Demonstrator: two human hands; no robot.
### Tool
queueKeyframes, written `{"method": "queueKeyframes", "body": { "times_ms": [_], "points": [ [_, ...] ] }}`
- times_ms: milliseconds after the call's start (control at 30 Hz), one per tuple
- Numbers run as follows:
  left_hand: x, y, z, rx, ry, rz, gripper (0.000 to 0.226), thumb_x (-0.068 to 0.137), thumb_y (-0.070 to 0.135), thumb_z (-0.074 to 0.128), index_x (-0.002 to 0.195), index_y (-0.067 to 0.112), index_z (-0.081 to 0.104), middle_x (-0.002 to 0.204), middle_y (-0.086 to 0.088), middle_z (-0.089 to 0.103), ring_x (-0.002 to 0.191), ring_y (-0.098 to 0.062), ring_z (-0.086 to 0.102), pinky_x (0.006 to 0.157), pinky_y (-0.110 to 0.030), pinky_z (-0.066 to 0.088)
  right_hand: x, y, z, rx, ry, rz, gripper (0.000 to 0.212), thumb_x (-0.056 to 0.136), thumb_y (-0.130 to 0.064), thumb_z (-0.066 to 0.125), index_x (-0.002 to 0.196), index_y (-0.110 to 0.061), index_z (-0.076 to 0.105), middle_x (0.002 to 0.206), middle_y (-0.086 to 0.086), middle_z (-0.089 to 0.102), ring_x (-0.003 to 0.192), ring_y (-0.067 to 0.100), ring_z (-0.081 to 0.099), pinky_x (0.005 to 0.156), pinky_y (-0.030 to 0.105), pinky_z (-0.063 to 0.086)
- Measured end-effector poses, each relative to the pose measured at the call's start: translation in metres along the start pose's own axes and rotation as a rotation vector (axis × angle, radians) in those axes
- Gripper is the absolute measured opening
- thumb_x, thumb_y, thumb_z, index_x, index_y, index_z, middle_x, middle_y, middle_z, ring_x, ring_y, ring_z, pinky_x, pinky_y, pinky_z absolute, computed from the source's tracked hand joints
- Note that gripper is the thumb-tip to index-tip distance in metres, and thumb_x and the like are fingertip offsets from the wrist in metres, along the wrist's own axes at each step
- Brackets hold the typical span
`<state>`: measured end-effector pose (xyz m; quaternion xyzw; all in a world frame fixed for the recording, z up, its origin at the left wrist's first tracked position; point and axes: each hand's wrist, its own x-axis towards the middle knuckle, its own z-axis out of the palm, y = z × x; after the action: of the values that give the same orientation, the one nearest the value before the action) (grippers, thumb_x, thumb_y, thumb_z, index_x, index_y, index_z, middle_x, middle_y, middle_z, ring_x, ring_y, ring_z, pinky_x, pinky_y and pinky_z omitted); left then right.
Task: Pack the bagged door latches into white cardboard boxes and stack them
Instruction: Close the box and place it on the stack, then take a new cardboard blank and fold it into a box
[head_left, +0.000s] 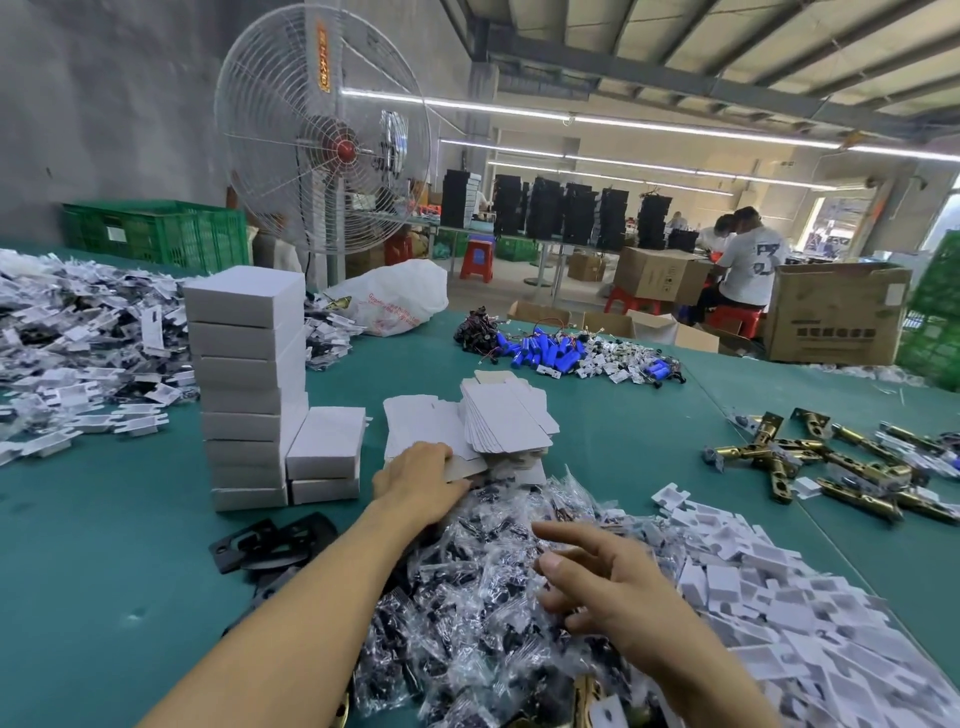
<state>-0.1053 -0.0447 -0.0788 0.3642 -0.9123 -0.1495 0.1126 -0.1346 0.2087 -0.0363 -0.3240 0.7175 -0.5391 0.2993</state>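
A tall stack of closed white boxes (248, 384) stands on the green table (104, 545), with a short stack of two white boxes (324, 457) beside it. Flat unfolded box blanks (506, 415) lie in a fanned pile at the centre. My left hand (421, 475) reaches to the near edge of these blanks and pinches a flat cardboard piece (467, 467). My right hand (608, 582) hovers with loosely spread fingers over a heap of small clear bags with dark parts (478, 597), holding nothing that I can see.
White foam inserts (779, 597) pile at the right. Brass latches (831, 467) lie loose at the far right. Black plates (270, 540) lie left of my arm. Blue cylinders (545, 353) and a white plastic bag (395, 296) sit farther back, near a large fan (322, 145).
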Motion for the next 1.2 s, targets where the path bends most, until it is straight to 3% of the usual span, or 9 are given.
{"method": "queueKeyframes", "body": {
  "times_ms": [300,433,533,633,800,867,967,1067,1200],
  "points": [
    [0.001,-0.008,-0.014,0.066,-0.015,0.088,0.032,0.104,0.043,0.047,0.130,0.028,0.061,0.129,-0.003,0.063,0.117,-0.029,0.059,0.084,-0.036,0.046,0.004,0.006,-0.002,-0.041,0.031,0.043,0.022,0.096,-0.017,0.062,0.116,-0.025,0.064,0.090,0.001,0.070,0.069,0.006,0.067,0.062,0.019,0.052],
    [-0.014,0.000,-0.017,0.309,0.187,0.168,0.024,0.097,0.000,0.046,0.109,0.018,0.058,0.092,-0.002,0.058,0.087,-0.030,0.065,0.060,-0.033,0.038,0.004,0.005,-0.001,-0.045,0.050,0.054,0.020,0.096,-0.018,0.063,0.112,-0.028,0.066,0.093,0.002,0.073,0.067,0.008,0.068,0.058,0.017,0.051],
    [-0.031,0.007,-0.020,0.339,0.375,0.273,0.010,0.097,0.008,0.059,0.096,0.018,0.060,0.076,0.005,0.051,0.063,-0.020,0.059,0.048,-0.028,0.034,0.004,0.005,-0.002,-0.087,0.084,0.037,0.016,0.095,-0.022,0.064,0.109,-0.030,0.068,0.086,0.000,0.076,0.059,0.007,0.065,0.051,0.016,0.045],
    [-0.047,0.010,-0.023,0.311,0.576,0.481,0.022,0.078,0.011,0.085,0.073,0.017,0.064,0.059,0.006,0.056,0.045,-0.012,0.050,0.035,-0.020,0.030,0.007,0.009,-0.004,-0.056,0.145,0.012,0.014,0.095,-0.024,0.063,0.106,-0.027,0.071,0.079,-0.004,0.075,0.052,0.003,0.059,0.047,0.014,0.042],
    [-0.078,0.040,-0.046,0.155,0.701,0.793,0.027,0.083,0.011,0.077,0.062,0.015,0.060,0.054,0.003,0.054,0.043,-0.017,0.050,0.036,-0.020,0.035,0.012,0.007,0.001,0.183,0.118,0.063,0.047,0.080,-0.054,0.064,0.112,-0.021,0.068,0.085,0.006,0.076,0.064,0.015,0.067,0.050,0.022,0.049],
    [-0.091,0.055,-0.054,0.073,0.635,0.917,0.028,0.089,0.021,0.063,0.063,0.015,0.059,0.058,0.002,0.055,0.047,-0.020,0.052,0.041,-0.022,0.037,0.013,0.003,0.004,0.263,0.068,0.119,0.062,0.068,-0.067,0.061,0.110,-0.020,0.067,0.091,0.011,0.077,0.075,0.025,0.074,0.059,0.029,0.056],
    [-0.103,0.068,-0.062,-0.012,0.271,0.800,0.023,0.096,0.033,0.058,0.086,0.016,0.069,0.085,0.000,0.068,0.079,-0.025,0.065,0.063,-0.036,0.053,0.013,0.001,0.007,0.339,0.068,0.146,0.053,0.080,-0.063,0.057,0.099,-0.016,0.071,0.093,0.014,0.076,0.082,0.033,0.075,0.064,0.032,0.059],
    [-0.111,0.067,-0.059,-0.133,0.074,0.732,0.018,0.094,0.038,0.065,0.097,0.022,0.073,0.098,0.004,0.073,0.091,-0.019,0.064,0.079,-0.036,0.051,0.014,0.004,0.006,0.385,0.154,0.149,0.030,0.099,-0.034,0.055,0.098,-0.006,0.068,0.084,0.016,0.076,0.073,0.032,0.075,0.056,0.031,0.058],
    [-0.118,0.064,-0.058,-0.219,0.023,0.466,0.038,0.077,0.066,0.067,0.078,0.028,0.065,0.083,0.012,0.070,0.081,-0.008,0.063,0.077,-0.032,0.054,0.012,0.006,0.004,0.295,0.229,0.057,0.020,0.092,0.006,0.044,0.094,0.003,0.064,0.065,0.014,0.067,0.055,0.024,0.066,0.057,0.040,0.060]
  ]
}}
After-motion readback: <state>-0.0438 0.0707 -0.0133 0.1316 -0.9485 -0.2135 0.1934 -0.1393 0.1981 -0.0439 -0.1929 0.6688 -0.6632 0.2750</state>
